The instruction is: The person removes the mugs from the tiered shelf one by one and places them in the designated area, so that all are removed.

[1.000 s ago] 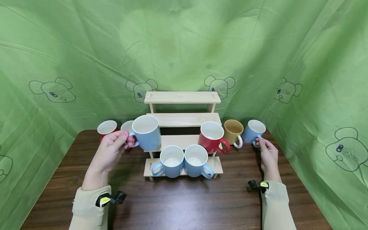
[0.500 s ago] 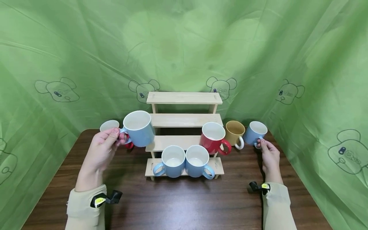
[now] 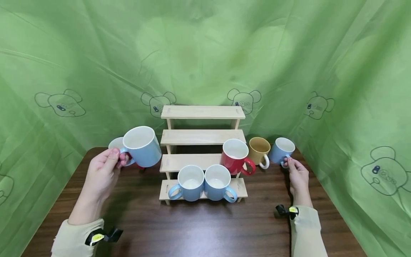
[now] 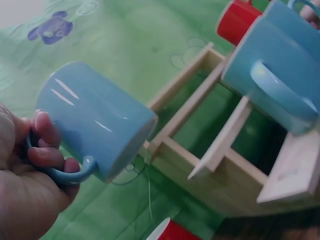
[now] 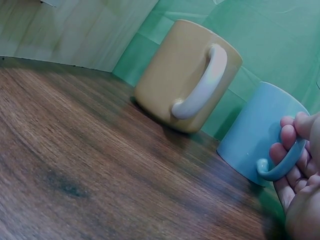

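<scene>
Left hand (image 3: pixel 104 169) pinches handle of left blue mug (image 3: pixel 142 150), raised off the table (image 3: pixel 208 228) left of the stepped rack (image 3: pixel 203 112). Table's left edge runs past that forearm; a broad stretch of tabletop lies before the rack. Far right: right hand (image 3: pixel 298 175) pinches handle of right blue mug (image 3: pixel 277 153), close to back corner and right edge; mustard mug (image 3: pixel 255 157) just beside it.

Hard to see: white-lined mug (image 3: pixel 115 142), mostly behind left hand and raised mug. Whether right blue mug's base touches wood, cannot tell.

Surfaces: creased green curtain (image 3: pixel 192 53), bear outlines; pale wooden rack; two glossy blue mugs (image 3: pixel 191 191) side by side on lowest step, red mug (image 3: pixel 232 162) one step up at right end; mustard mug's handle white; tabletop dark, grained.
</scene>
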